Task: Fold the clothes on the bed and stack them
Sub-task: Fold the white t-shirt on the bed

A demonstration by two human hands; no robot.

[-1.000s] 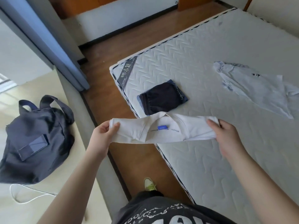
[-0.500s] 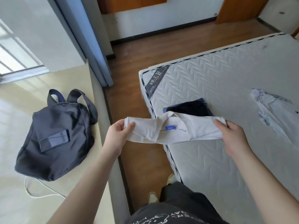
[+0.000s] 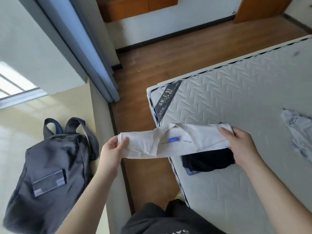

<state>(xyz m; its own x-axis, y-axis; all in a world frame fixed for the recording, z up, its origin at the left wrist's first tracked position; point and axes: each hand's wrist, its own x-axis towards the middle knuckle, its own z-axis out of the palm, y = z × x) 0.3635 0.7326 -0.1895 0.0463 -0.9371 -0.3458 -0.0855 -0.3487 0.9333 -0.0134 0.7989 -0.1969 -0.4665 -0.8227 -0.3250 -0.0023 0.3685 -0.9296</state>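
White mattress (image 3: 244, 102) fills the right side. I hold the folded white shirt (image 3: 177, 141) by both ends, left hand (image 3: 112, 149) and right hand (image 3: 241, 147) pinching; its long axis runs left-right, with the dark folded garment (image 3: 207, 162) just under the right end.

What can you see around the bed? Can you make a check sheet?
Surface: white quilted mattress, mostly bare.
Job's things: folded white collared shirt held over folded dark garment at the mattress edge; crumpled white printed garment lies unfolded.
Clutter: dark grey fabric backpack on the pale ledge.
Hands: left hand and right hand each grip a shirt end.
Cables: nothing seen.
Surroundings: brown wooden floor, blue-grey door frame.
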